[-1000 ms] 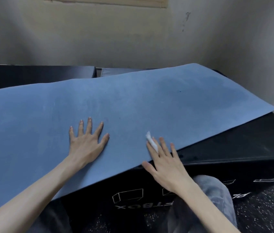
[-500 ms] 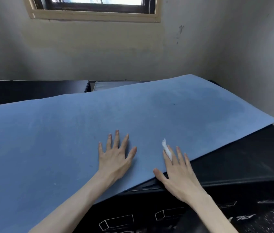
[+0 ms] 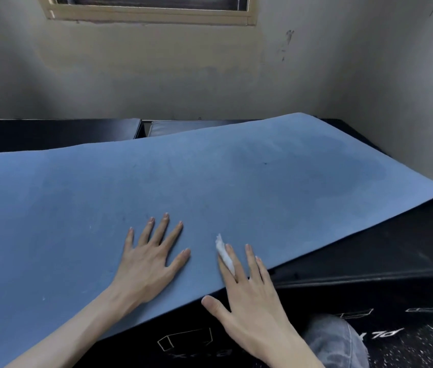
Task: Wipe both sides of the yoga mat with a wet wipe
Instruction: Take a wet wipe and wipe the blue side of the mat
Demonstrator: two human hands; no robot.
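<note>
A blue yoga mat (image 3: pixel 210 187) lies spread flat over black boxes, with a darker damp patch at its far right. My left hand (image 3: pixel 151 261) rests flat on the mat, fingers spread. My right hand (image 3: pixel 247 298) lies flat at the mat's near edge, thumb hanging over the box front. A small crumpled white wet wipe (image 3: pixel 224 254) sticks out along its index finger, pressed against the mat.
The mat rests on a black plyo box (image 3: pixel 369 261) with white printing on its front. More black padded boxes (image 3: pixel 50 131) stand behind, against a beige wall under a window. My knee in grey jeans (image 3: pixel 335 338) shows at the bottom right, above speckled dark floor.
My left hand has slid right along the mat, closer to my right hand. The right hand still keeps the wipe at the near edge. The view has tilted up.
</note>
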